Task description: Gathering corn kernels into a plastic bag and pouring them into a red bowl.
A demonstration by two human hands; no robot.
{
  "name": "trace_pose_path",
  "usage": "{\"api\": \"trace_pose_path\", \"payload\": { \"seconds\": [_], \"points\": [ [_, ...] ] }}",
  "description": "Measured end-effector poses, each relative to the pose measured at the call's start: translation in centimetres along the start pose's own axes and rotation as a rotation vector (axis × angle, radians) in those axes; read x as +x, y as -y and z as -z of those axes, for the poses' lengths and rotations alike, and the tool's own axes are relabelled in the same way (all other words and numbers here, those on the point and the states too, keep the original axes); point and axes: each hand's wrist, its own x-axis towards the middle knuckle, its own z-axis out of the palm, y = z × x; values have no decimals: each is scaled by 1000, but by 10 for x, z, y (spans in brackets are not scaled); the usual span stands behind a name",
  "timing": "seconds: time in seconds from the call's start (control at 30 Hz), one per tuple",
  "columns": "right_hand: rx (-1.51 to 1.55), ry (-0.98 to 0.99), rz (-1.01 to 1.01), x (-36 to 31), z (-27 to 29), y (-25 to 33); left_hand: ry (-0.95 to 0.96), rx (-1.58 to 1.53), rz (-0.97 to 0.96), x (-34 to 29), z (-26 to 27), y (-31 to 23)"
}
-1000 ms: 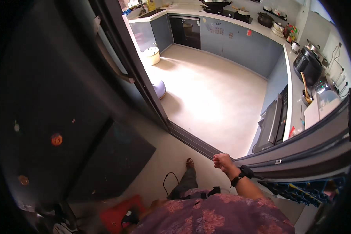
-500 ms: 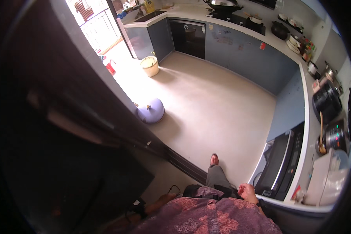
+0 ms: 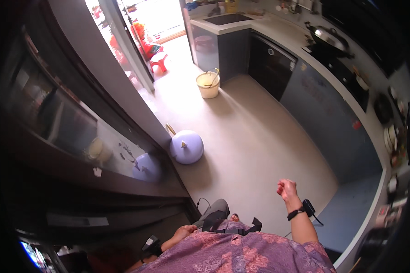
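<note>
My right hand (image 3: pixel 287 189) is raised in front of me over the floor. Its fingers are curled into a loose fist with nothing in them, and a black band with a small box sits on the wrist. My left hand (image 3: pixel 184 232) hangs low beside my grey trouser leg (image 3: pixel 214 210), its fingers curled in and nothing visible in them. A dark device (image 3: pixel 151 245) is strapped to that wrist. Nearest ahead on the floor is a rounded lilac container (image 3: pixel 187 146) with a small gold knob, standing by the door frame. Neither hand touches it.
A cream bucket (image 3: pixel 208 85) with a stick-like handle stands farther on. Grey cabinets (image 3: pixel 323 109) and a pale counter (image 3: pixel 287 40) curve along the right, carrying a lidded wok (image 3: pixel 329 38). A dark glass door (image 3: pixel 86 127) lines the left. A red stool (image 3: pixel 159 61) stands near the bright doorway.
I have moved forward into the kitchen and the view has turned left. My right hand has swung up and forward; my left hand now shows more clearly beside my leg.
</note>
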Motion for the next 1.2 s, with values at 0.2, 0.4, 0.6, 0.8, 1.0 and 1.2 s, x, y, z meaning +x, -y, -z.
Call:
{"api": "trace_pose_path", "payload": {
  "seconds": [0.2, 0.4, 0.6, 0.8, 1.0, 1.2],
  "points": [
    [-169, 241, -6, 167, -217, 137, -144, -44, 5, 194, 120, -107],
    [-318, 292, -238, 316, -338, 231, -57, -109, -9, 369, 281, -203],
    [-236, 158, -353, 491, -482, 337, -87, -239, -53, 555, 426, -269],
    [-256, 293, -467, 672, -706, 468, -242, -364, 27, 742, 584, -342],
    [-419, 461, -386, 790, -992, 580, -364, -498, 107, 848, 775, -420],
    [-483, 585, -466, 893, -1254, 586, -459, -593, 167, 971, 969, -409]
  ]
}}
